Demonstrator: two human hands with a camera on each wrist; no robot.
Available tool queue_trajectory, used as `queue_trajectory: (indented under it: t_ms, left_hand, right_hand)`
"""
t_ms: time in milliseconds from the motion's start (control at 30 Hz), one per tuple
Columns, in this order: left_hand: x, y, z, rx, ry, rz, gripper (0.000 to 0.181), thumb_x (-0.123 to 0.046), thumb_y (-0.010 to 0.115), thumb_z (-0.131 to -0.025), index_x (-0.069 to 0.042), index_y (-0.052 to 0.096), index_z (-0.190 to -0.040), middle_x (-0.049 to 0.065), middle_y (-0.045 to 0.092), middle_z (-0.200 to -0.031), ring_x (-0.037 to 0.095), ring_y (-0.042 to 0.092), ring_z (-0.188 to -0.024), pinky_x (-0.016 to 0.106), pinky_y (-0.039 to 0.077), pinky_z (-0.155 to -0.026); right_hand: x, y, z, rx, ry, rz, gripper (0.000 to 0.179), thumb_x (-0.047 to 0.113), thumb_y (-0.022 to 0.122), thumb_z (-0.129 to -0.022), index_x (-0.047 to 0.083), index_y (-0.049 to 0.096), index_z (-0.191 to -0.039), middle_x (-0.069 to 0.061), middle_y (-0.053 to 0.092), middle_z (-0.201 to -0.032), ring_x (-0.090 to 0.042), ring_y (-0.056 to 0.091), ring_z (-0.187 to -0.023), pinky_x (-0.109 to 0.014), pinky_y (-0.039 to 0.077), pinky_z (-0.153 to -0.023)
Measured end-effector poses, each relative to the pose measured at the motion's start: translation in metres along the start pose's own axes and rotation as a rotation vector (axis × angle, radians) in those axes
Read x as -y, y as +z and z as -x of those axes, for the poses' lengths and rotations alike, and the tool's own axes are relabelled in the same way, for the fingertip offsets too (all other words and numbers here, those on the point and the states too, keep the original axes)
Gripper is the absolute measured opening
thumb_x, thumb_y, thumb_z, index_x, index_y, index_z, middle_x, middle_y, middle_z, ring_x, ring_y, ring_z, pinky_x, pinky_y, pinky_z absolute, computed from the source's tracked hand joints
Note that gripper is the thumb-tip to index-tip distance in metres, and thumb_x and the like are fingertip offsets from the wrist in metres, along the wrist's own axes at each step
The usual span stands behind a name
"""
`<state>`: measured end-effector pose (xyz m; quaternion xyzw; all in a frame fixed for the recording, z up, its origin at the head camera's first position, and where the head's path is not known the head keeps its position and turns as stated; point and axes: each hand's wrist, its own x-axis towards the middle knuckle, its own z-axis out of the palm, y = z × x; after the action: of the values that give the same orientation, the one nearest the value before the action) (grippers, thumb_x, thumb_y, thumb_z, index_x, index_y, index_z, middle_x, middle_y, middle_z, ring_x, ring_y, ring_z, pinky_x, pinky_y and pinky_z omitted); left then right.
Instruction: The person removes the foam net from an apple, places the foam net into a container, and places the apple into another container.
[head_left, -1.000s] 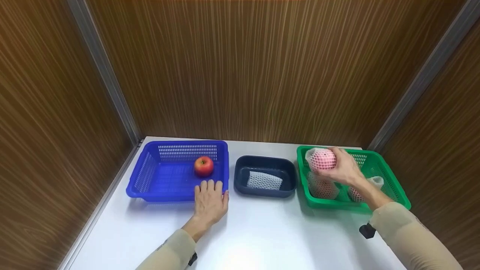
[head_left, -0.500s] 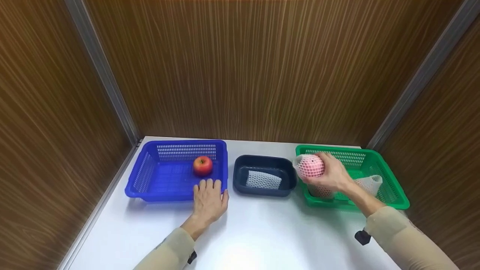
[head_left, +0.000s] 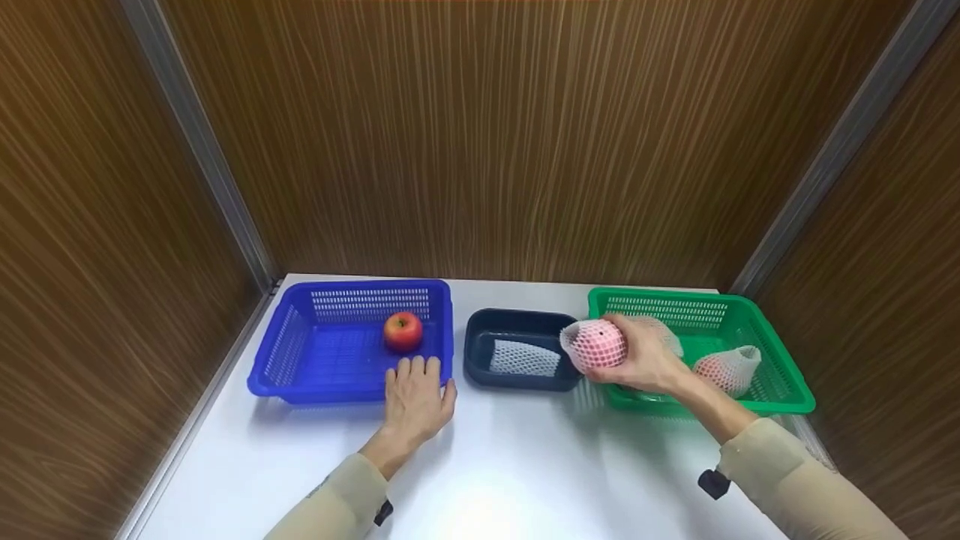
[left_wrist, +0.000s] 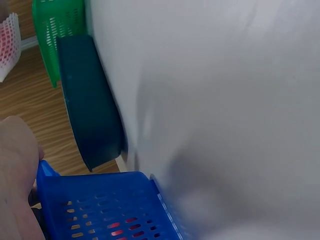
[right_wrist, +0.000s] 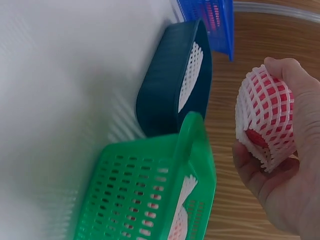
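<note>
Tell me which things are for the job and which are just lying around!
Probably for the job:
netted fruit in the right hand
green basket
blue basket
apple
dark tray
white net inside it

Probably just surroundings:
white table
wood-grain walls

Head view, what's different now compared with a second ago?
The right grip, holding a netted fruit, has moved left, from over the green basket to about the dark tub's right end. Nothing was let go. Unchanged: the left grip rests on the blue basket's near rim, the apple sits inside, the foam net lies in the tub.
</note>
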<state>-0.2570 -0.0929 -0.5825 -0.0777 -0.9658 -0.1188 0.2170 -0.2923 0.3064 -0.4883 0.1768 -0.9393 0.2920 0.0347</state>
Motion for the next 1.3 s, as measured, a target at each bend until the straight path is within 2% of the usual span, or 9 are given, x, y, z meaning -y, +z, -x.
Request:
queue_trajectory:
  t_ms: [100, 300, 400, 567, 700, 900, 1067, 1300]
  left_hand:
    - [-0.003, -0.002, -0.001, -0.003, -0.002, 0.003, 0.035, -0.043, 0.070, -0.104, -0.010, 0.067, -0.111, 0.014, 0.070, -0.103, 0.038, 0.064, -0.105, 0.054, 0.050, -0.091]
    - [-0.012, -0.010, -0.002, -0.054, 0.013, 0.023, 0.034, -0.042, 0.075, -0.101, -0.010, 0.067, -0.108, 0.013, 0.068, -0.100, 0.037, 0.064, -0.102, 0.052, 0.050, -0.087]
    - [-0.018, -0.016, -0.003, -0.068, 0.017, 0.052, 0.034, -0.042, 0.074, -0.101, -0.010, 0.069, -0.111, 0.012, 0.070, -0.103, 0.036, 0.064, -0.103, 0.050, 0.051, -0.088]
    - [-0.030, -0.026, -0.004, -0.074, 0.020, 0.148, 0.039, -0.041, 0.076, -0.100, -0.010, 0.074, -0.122, 0.011, 0.075, -0.112, 0.035, 0.066, -0.107, 0.049, 0.054, -0.090]
    - [-0.038, -0.032, -0.005, -0.084, 0.034, 0.238, 0.039, -0.041, 0.076, -0.098, -0.011, 0.076, -0.123, 0.009, 0.078, -0.115, 0.033, 0.068, -0.108, 0.048, 0.056, -0.089]
    - [-0.047, -0.037, -0.009, -0.090, 0.113, 0.411, 0.033, -0.033, 0.077, -0.099, -0.011, 0.077, -0.124, 0.007, 0.079, -0.118, 0.030, 0.069, -0.111, 0.046, 0.057, -0.099]
    - [-0.053, -0.040, -0.011, -0.097, 0.152, 0.524, 0.029, -0.026, 0.078, -0.099, -0.010, 0.077, -0.124, 0.006, 0.079, -0.122, 0.027, 0.069, -0.116, 0.045, 0.058, -0.104]
    - [-0.063, -0.044, -0.013, -0.051, 0.169, 0.682, 0.025, -0.019, 0.076, -0.101, -0.010, 0.078, -0.124, 0.007, 0.080, -0.123, 0.024, 0.073, -0.118, 0.045, 0.060, -0.106]
  right_hand:
    - [0.004, 0.003, 0.001, 0.025, -0.007, -0.049, 0.095, 0.043, 0.099, -0.079, 0.009, 0.055, -0.156, -0.020, 0.073, -0.140, -0.038, 0.072, -0.125, -0.062, 0.063, -0.105]
    - [0.015, 0.005, 0.003, 0.039, -0.022, -0.064, 0.099, 0.044, 0.099, -0.078, 0.010, 0.054, -0.159, -0.018, 0.071, -0.144, -0.038, 0.071, -0.129, -0.063, 0.062, -0.107]
    - [0.019, 0.007, 0.004, 0.036, -0.038, -0.059, 0.099, 0.045, 0.099, -0.078, 0.009, 0.054, -0.159, -0.018, 0.072, -0.144, -0.037, 0.071, -0.129, -0.063, 0.062, -0.107]
    - [0.026, 0.010, 0.005, 0.034, -0.063, -0.051, 0.095, 0.044, 0.099, -0.078, 0.010, 0.056, -0.156, -0.017, 0.073, -0.141, -0.035, 0.072, -0.126, -0.060, 0.064, -0.105]
    - [0.033, 0.012, 0.006, 0.037, -0.064, -0.038, 0.095, 0.048, 0.099, -0.077, 0.013, 0.057, -0.155, -0.015, 0.075, -0.139, -0.033, 0.073, -0.124, -0.058, 0.065, -0.103]
    - [0.042, 0.016, 0.006, 0.056, -0.055, -0.073, 0.096, 0.051, 0.099, -0.076, 0.017, 0.057, -0.155, -0.012, 0.074, -0.140, -0.031, 0.073, -0.125, -0.058, 0.065, -0.104]
    - [0.048, 0.019, 0.005, 0.052, -0.098, -0.108, 0.096, 0.047, 0.101, -0.074, 0.014, 0.058, -0.155, -0.014, 0.075, -0.140, -0.033, 0.074, -0.126, -0.056, 0.064, -0.105]
    - [0.055, 0.023, 0.004, 0.056, -0.124, -0.149, 0.100, 0.050, 0.101, -0.076, 0.012, 0.056, -0.157, -0.015, 0.073, -0.143, -0.033, 0.073, -0.129, -0.056, 0.064, -0.106]
